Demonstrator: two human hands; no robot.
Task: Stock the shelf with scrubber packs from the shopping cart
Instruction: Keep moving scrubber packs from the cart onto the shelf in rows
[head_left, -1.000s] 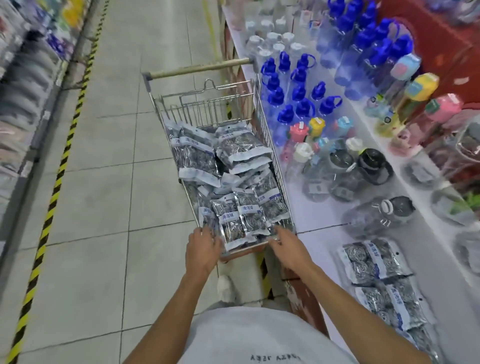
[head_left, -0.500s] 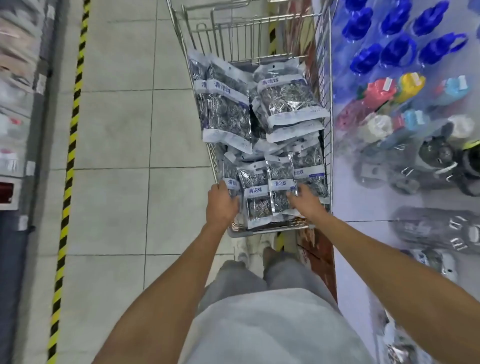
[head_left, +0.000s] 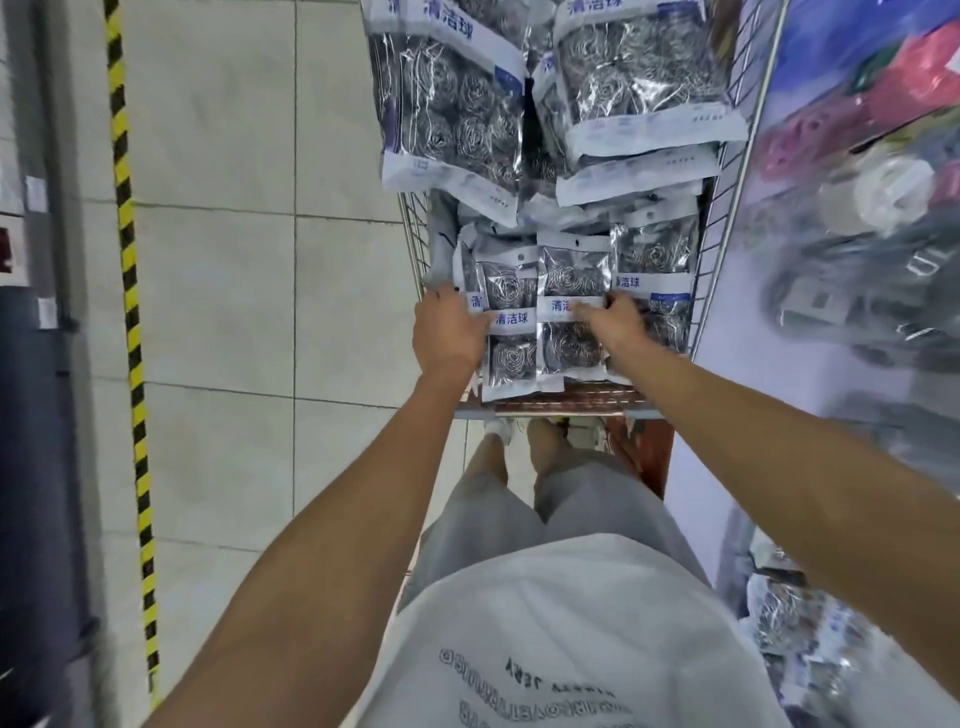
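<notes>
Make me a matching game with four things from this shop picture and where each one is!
Things:
1. left hand
2. right hand
3. striped tape
4. big scrubber packs

Places:
A. at the far end of the cart
B. on the floor, left of the cart
C. on the small packs near the cart's middle
D. at the cart's left edge, on the small packs

Pairs: 1-D, 2-C, 3-B, 4-A

Silvery scrubber packs (head_left: 571, 306) heaped in cart (head_left: 724, 218)
</notes>
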